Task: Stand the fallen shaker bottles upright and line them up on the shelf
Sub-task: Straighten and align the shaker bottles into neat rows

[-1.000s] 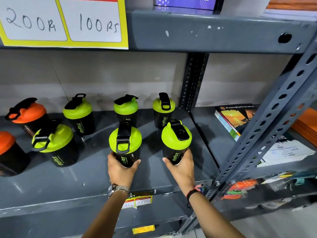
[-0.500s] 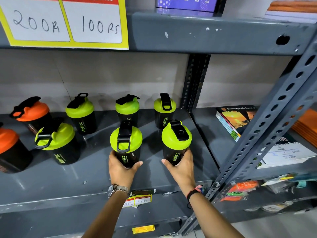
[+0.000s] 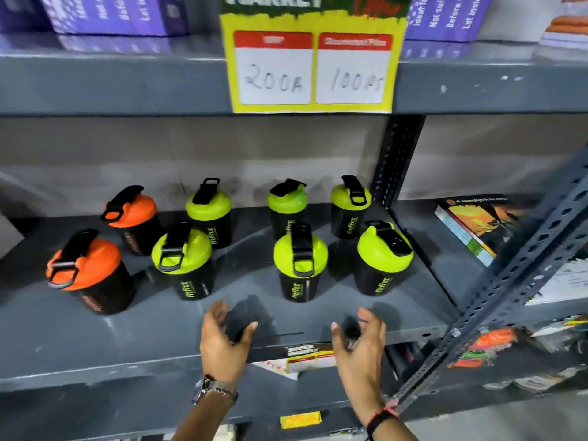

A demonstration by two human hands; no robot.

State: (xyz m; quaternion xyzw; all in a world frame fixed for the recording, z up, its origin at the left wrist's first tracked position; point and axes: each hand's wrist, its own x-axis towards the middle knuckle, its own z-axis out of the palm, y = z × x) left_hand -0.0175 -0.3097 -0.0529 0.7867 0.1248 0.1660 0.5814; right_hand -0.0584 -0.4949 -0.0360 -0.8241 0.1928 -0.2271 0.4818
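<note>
Eight shaker bottles stand upright on the grey shelf (image 3: 95, 338) in two rough rows; none appears to lie on its side. The back row holds one orange-lidded bottle (image 3: 135, 219) and three green-lidded ones; the front row holds a second orange-lidded bottle (image 3: 89, 275) and three green, including the front centre bottle (image 3: 300, 264) and the front right bottle (image 3: 383, 259).

Both hands are empty. The left hand (image 3: 224, 337) and right hand (image 3: 358, 337) hover over the shelf's front edge with fingers loosely curled and half open, just clear of the front row.

Risks, as judged:
- Spacing is uneven and the lid straps face different ways; a further nudge to straighten the line could tip a bottle, since these look tall and top-heavy under bulky lids.
- The front right bottle stands near the perforated upright post (image 3: 525, 259); a sideways push could knock it against the steel.
- The hanging price card (image 3: 313, 68) sits above the rows; a raised arm could catch it.
- The frame is blurred, so small leans cannot be ruled out.
</note>
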